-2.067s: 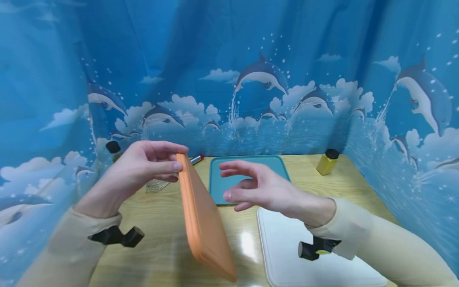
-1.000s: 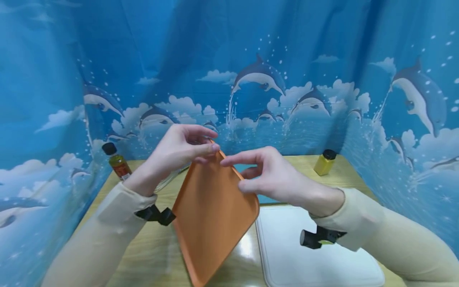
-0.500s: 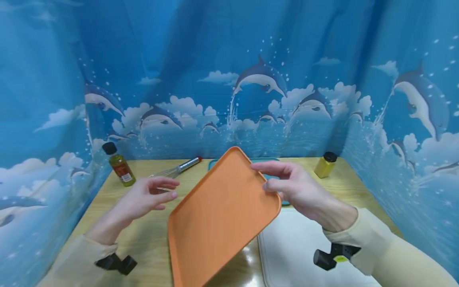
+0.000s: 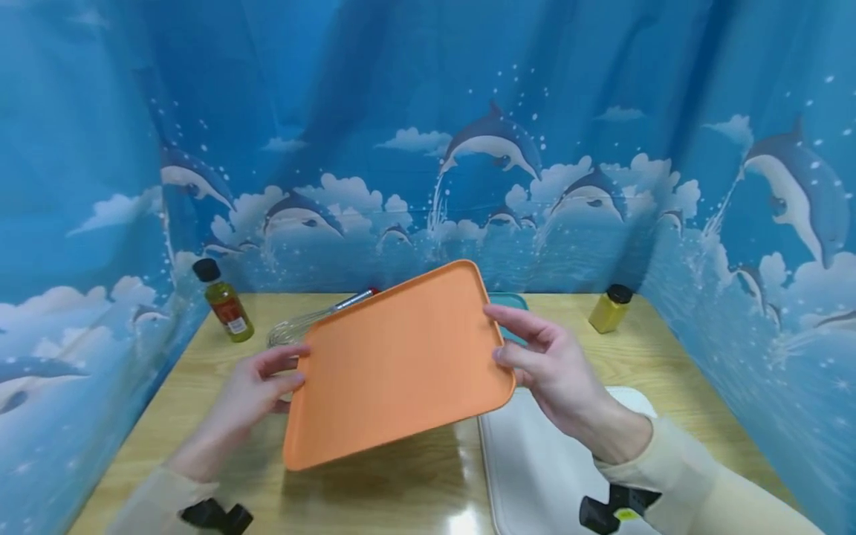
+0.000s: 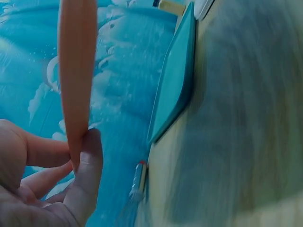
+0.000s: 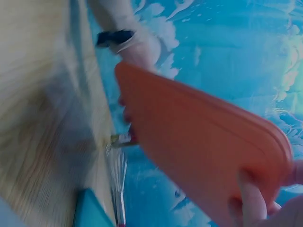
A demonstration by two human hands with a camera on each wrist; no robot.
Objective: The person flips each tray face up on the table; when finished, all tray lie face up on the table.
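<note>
An orange tray (image 4: 401, 360) hangs tilted above the table, its inner face toward the head camera. My left hand (image 4: 250, 397) pinches its left short edge between thumb and fingers; the left wrist view shows the tray (image 5: 78, 71) edge-on, with the thumb (image 5: 90, 161) on one side. On the opposite short edge my right hand (image 4: 551, 371) grips the tray, thumb on the inner face and other fingers partly hidden behind it. In the right wrist view the underside of the tray (image 6: 199, 137) shows, with fingers (image 6: 253, 198) against it.
A teal tray (image 4: 510, 303) lies behind, mostly covered by the orange one. At right is a white tray or board (image 4: 535, 461). A whisk (image 4: 294, 327) and an oil bottle (image 4: 227, 308) are at back left, a yellow jar (image 4: 610, 310) at back right. A dolphin-print curtain (image 4: 428, 148) surrounds the wooden table (image 4: 374, 490).
The left hand let go of the tray's top corner, moved down and left, and took the left edge. The right hand took hold of the right edge, and the tray has swung flatter and wider.
</note>
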